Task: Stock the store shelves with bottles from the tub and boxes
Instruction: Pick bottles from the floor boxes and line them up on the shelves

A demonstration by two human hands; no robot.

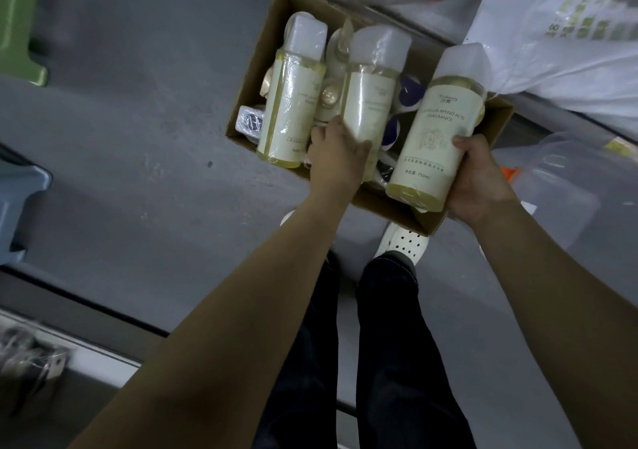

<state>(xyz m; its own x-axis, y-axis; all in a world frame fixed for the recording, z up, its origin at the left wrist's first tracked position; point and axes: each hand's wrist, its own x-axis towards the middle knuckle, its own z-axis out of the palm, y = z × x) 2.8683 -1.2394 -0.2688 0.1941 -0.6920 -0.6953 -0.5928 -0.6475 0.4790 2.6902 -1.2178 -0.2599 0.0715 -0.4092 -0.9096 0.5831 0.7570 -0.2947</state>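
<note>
Cardboard box: brown, open top, sits on grey floor just ahead of person's feet; bottles lie inside w/ caps pointing away from person.
L hand: reaches into box, back of hand up, fingers wrapped round base end of middle bottle.
Middle bottle: pale yellow liquid, cream label, white cap, clear shrink-wrap; lies in box, roughly centre.
Left bottle: same type, also wrapped; lies along box's left side, neither hand on it.
R hand: clasps R-hand bottle near its base, thumb on label's edge, fingers underneath & hidden.
R-hand bottle: same yellow type, label reads "AMINO ACID FRAGRANCE", 750ml; over right part of box, cap end away from person; can't tell if it's lifted clear of the contents.
Other contents: small gold-capped bottle btw left & middle bottles; dark blue round items btw middle & R-hand bottles; wrapped dark item at box's left wall.
White clog: perforated, just behind box's near wall; dark trousers above it.
White plastic bag: green print, beside box's far right corner.
Clear plastic container: on floor, right of R hand; blurred.
Green stool: top left edge, well apart from box.
</note>
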